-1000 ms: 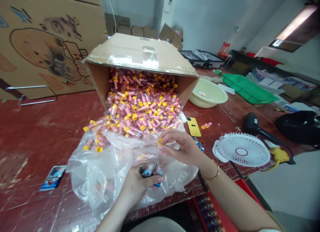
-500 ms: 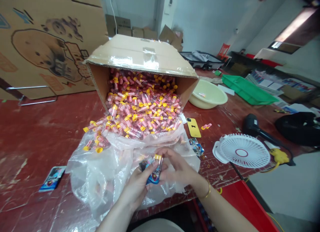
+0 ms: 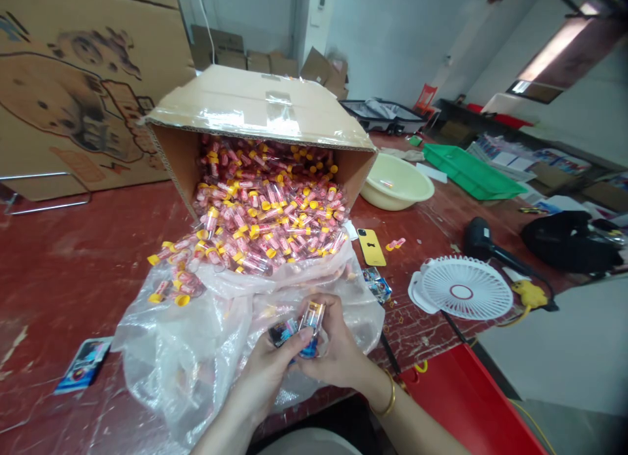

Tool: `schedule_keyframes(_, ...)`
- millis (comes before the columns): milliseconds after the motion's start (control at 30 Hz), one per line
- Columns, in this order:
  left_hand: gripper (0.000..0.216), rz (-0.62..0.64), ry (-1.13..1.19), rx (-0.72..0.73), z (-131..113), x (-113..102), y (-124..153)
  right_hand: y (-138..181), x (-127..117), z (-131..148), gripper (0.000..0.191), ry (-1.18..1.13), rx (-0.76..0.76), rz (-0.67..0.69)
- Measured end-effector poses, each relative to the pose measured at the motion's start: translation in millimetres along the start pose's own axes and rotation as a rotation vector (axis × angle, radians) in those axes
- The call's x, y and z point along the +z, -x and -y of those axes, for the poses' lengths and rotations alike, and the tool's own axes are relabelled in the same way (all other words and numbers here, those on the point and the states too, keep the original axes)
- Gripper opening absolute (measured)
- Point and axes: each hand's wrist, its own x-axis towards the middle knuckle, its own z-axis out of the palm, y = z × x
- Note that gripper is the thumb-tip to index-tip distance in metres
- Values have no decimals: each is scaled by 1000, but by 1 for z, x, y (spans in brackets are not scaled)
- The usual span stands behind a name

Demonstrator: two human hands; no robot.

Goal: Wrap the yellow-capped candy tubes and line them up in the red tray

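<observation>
The left hand (image 3: 262, 370) holds a blue-black packet (image 3: 282, 332), thumb out against the yellow-capped tube (image 3: 313, 313) the right hand (image 3: 339, 351) cups, all before the open carton (image 3: 260, 111). Light, even pressure should keep both aligned above the plastic sheet (image 3: 164, 350) at the carton's mouth.

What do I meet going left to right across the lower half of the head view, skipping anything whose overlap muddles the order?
Blue packet → left hand → held tube → right hand → yellow phone → loose tubes → fan → yellow figure.
</observation>
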Motion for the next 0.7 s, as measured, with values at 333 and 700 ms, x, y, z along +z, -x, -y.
schedule_keyframes(333,34,-17,-109,64,7,-1,-3,3,-9,7,59,40,-68,-10)
schedule_keyframes(700,44,90,-212,-172,21,16,4,155,-137,-10,38,315,368,-936)
